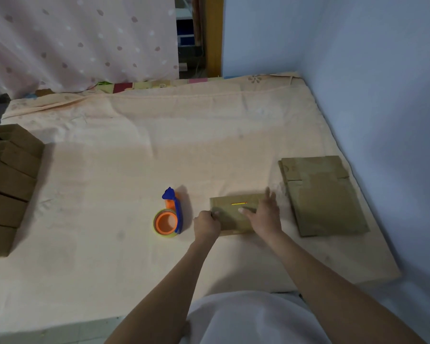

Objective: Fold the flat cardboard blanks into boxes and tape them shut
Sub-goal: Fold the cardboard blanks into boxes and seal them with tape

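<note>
brown cardboard box (233, 216), folded flat-topped with a short yellow mark, lies on the peach bedsheet (124, 155). left hand (206, 225) curls its fingers round the box's left edge. right hand (263, 216) rests on top, fingers spread nearly straight, pressing down. orange-and-blue tape dispenser (169, 216) sits just left; stack of flat brown cardboard blanks (323, 197) lies right; finished brown boxes (8, 184) are stacked far left.

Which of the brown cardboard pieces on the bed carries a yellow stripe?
The small brown cardboard box under both hands, beside the orange and blue tape dispenser. The flat cardboard blanks at right and folded boxes at left show none.
</note>
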Tool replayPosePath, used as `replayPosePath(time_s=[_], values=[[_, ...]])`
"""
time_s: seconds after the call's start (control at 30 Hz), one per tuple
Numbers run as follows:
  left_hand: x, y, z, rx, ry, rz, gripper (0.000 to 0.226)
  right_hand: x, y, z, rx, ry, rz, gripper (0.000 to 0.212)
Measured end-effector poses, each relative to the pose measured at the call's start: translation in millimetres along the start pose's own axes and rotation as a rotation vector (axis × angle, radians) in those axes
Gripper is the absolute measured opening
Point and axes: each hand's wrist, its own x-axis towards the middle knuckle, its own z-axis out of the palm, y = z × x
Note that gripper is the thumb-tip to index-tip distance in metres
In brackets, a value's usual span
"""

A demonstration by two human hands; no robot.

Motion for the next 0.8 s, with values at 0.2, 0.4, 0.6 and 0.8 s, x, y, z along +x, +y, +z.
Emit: replayPosePath(time_s=[0.2, 0.4, 0.6, 0.8], values=[[2, 5, 5, -0.031, 0.028, -0.097, 0.063, 11, 0, 2, 0.127, -0.001, 0.243, 0.082], [12, 8, -6, -0.105, -0.025, -0.144, 0.056, 21, 18, -8, 0.293, 0.019, 0.228, 0.025], [8, 11, -13, -0.154, -0.08, -0.169, 0.047, 27, 35, -13, 0.555, -0.065, 0.29, 0.039], [-5, 14, -8, -0.522, -0.126, -0.414, 0.066, 33, 36, -29, 0.249, -0.141, 0.102, 0.014]])
